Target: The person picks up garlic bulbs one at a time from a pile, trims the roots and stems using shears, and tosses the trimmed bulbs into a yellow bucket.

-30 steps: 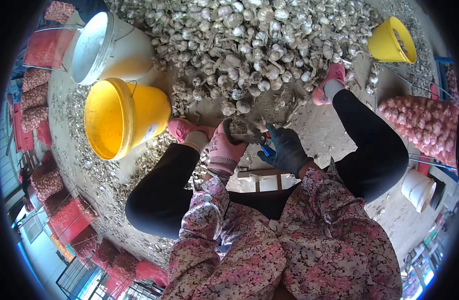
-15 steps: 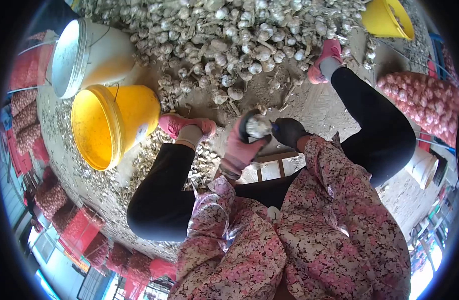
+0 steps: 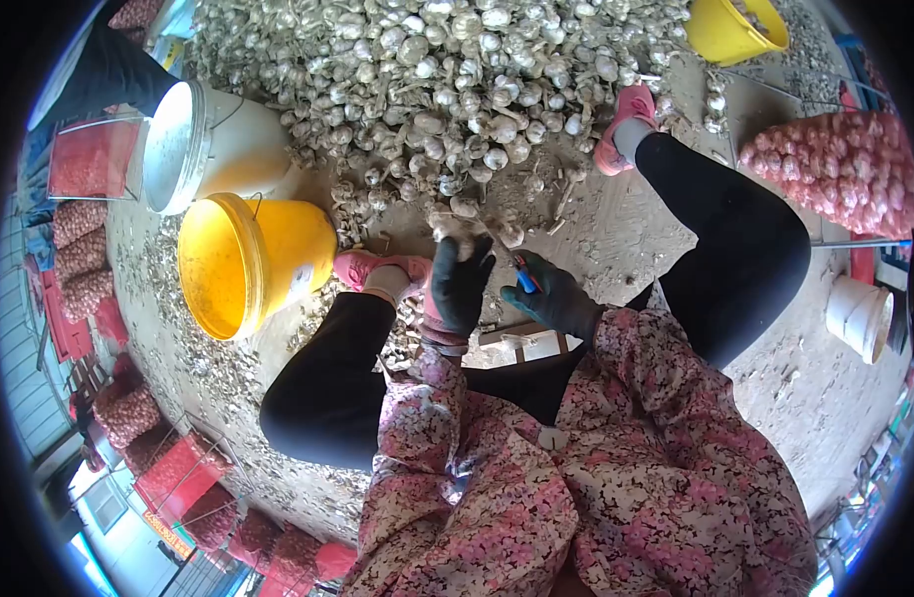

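Her gloved left hand [image 3: 460, 284] reaches to the near edge of the garlic heap [image 3: 457, 90], fingers spread over a bulb [image 3: 461, 225], though whether they actually grip it I cannot tell. The right hand [image 3: 554, 297] is closed round blue-handled shears [image 3: 523, 277], blades mostly hidden.

An outdoor garlic sorting yard on bare ground. A large heap of garlic bulbs [image 3: 457, 80] covers the dirt, with yellow buckets [image 3: 248, 264] beside it. Red mesh sacks of garlic [image 3: 845, 169] and scattered papery skins [image 3: 178, 348] lie around.
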